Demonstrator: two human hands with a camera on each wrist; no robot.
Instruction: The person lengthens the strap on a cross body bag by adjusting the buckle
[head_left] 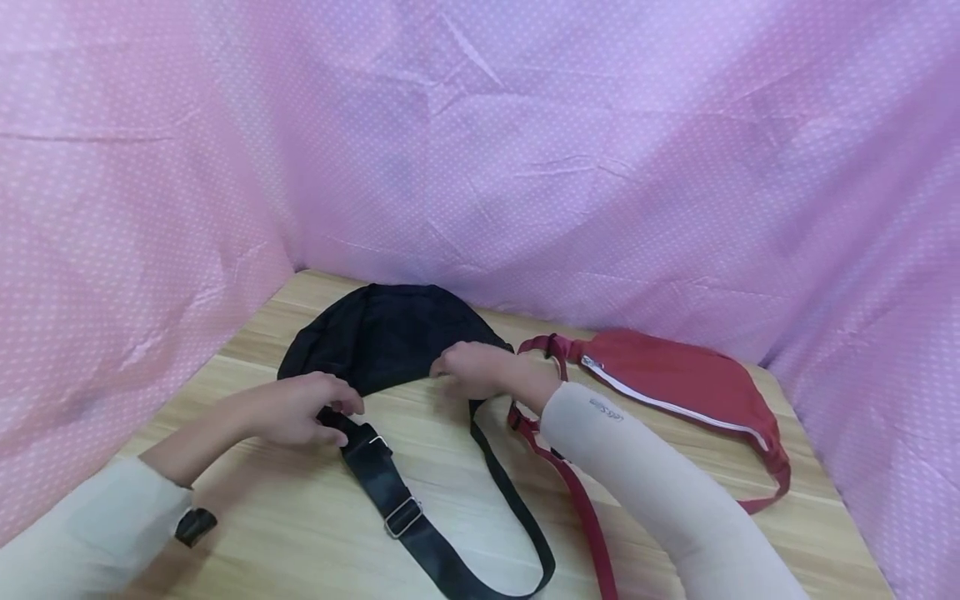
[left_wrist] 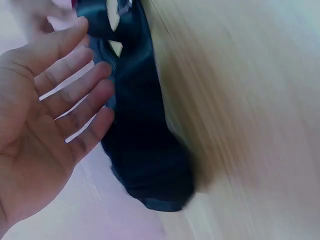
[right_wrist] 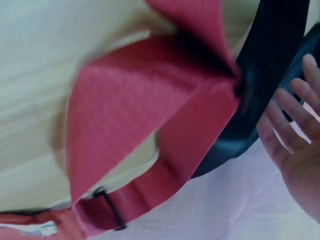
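A black waist bag [head_left: 397, 333] lies at the back of the wooden table, its long strap [head_left: 442, 550] looping toward the front with metal buckles on it. My left hand [head_left: 300, 408] is at the bag's left end, where the strap joins. The left wrist view shows that hand [left_wrist: 55, 105] with fingers spread beside the black fabric. Near the bag's lower right edge is my right hand [head_left: 476, 369]. From the right wrist, its fingers [right_wrist: 290, 117] look extended and apart, alongside the black bag.
To the right lies a red waist bag [head_left: 675, 375] with a white zipper. Its red strap [head_left: 592, 517] runs forward beneath the right forearm, beside the black strap. Pink dotted cloth [head_left: 480, 167] walls in the table [head_left: 262, 517] at the back and sides.
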